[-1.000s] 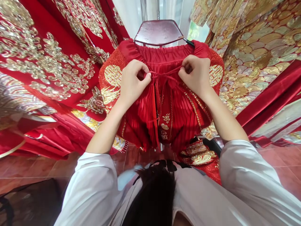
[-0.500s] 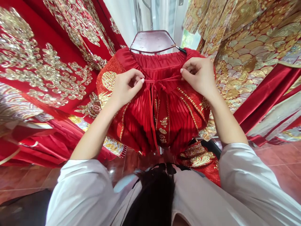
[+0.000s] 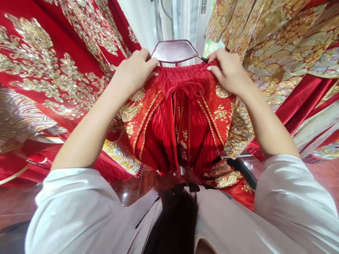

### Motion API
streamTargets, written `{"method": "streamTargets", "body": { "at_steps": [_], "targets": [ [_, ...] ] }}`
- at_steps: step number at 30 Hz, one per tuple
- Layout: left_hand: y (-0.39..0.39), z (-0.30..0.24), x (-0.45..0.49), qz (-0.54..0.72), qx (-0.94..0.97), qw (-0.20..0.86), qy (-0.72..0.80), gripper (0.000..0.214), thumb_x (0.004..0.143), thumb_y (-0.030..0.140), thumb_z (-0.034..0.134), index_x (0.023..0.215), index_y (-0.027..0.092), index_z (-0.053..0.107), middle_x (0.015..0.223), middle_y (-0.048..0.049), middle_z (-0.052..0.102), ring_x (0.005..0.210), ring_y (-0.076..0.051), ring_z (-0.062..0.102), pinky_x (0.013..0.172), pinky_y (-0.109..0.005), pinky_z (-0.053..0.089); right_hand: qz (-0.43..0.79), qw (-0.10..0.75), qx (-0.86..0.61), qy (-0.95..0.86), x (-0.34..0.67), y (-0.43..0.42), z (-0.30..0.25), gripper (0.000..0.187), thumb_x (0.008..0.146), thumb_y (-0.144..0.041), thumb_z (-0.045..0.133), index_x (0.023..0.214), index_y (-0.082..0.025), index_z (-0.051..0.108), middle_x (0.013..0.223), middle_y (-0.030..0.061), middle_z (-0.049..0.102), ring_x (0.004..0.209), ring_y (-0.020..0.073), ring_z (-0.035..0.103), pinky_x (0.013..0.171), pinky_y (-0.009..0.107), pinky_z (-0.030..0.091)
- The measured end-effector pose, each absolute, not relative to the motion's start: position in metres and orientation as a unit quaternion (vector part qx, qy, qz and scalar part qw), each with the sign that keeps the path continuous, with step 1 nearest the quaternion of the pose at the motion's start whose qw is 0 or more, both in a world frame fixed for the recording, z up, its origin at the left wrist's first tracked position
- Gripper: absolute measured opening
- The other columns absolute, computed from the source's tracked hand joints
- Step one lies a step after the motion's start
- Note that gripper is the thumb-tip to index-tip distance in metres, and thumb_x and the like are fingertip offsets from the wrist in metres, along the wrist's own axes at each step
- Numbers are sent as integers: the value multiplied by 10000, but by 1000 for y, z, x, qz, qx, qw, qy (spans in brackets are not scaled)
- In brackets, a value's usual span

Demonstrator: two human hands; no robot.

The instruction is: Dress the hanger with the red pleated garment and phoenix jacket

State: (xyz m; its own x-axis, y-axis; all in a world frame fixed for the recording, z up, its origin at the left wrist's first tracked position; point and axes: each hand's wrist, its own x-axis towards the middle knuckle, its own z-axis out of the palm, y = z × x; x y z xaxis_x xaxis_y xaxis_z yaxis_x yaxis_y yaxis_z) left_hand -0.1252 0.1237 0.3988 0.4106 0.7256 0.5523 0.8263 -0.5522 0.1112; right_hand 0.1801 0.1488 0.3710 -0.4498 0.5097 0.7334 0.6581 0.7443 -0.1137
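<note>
A red pleated skirt (image 3: 161, 130) with gold embroidery hangs in front of me from a dark, glossy hanger (image 3: 174, 51). My left hand (image 3: 140, 68) is closed on the left end of its gathered waistband, by the hanger's left side. At the right end, my right hand (image 3: 224, 68) grips the waistband beside the hanger's black-tipped clip (image 3: 203, 59). Between my hands a thin red drawstring (image 3: 185, 88) is tied in a bow at the front, its tails hanging down over the pleats. The fingertips of both hands are partly hidden by cloth.
Red garments with silver-gold beading (image 3: 66, 81) hang close on the left. A gold scale-patterned garment (image 3: 280, 53) hangs on the right. Below, a folded red-and-gold cloth (image 3: 227, 180) lies near a black edge, above the reddish tiled floor (image 3: 129, 190).
Both hands have let go of the drawstring loops and moved up and outward to the waistband's ends. The skirt's sides are now spread flatter, showing more of the embroidered panels.
</note>
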Motion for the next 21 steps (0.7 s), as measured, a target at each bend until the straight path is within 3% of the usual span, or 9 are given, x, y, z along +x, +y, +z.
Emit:
{"method": "streamTargets", "body": {
  "at_steps": [3, 7, 14, 18, 21],
  "targets": [
    [133, 393, -132, -410, -800, 99, -426, 159, 912, 249, 583, 813, 201, 468, 811, -10, 457, 778, -161, 382, 858, -337, 356, -91, 435, -359, -821, 176, 162, 384, 75, 878, -157, 543, 896, -192, 480, 853, 42, 546, 779, 147, 440, 783, 276, 333],
    [140, 376, -138, -568, -685, 122, -440, 255, 935, 344, 568, 789, 191, 424, 760, 32, 420, 739, -119, 366, 782, -288, 358, -60, 410, -357, -837, 176, 170, 401, 81, 848, -159, 582, 834, -179, 505, 797, 19, 536, 743, 118, 438, 722, 254, 317],
    [118, 377, -153, -441, -774, 85, -447, 416, 854, 642, 523, 819, 229, 566, 643, 16, 463, 617, -133, 331, 707, -331, 382, 10, 296, -346, -890, 194, 172, 413, 28, 837, -205, 590, 812, -196, 584, 767, 15, 562, 710, 111, 464, 698, 259, 335],
    [123, 385, -168, -482, -772, 31, -413, 534, 745, 753, 556, 798, 225, 613, 708, -4, 525, 648, -138, 363, 694, -352, 415, -22, 323, -314, -893, 194, 179, 407, 42, 848, -192, 566, 871, -169, 593, 850, 30, 607, 771, 114, 492, 734, 248, 363],
    [128, 382, -178, -473, -773, -52, -420, 551, 679, 756, 630, 887, 246, 627, 776, -3, 572, 667, -145, 398, 711, -377, 435, -9, 355, -271, -895, 196, 178, 398, 159, 825, -275, 607, 953, -181, 610, 980, 55, 639, 854, 139, 533, 791, 259, 394]
  ]
}}
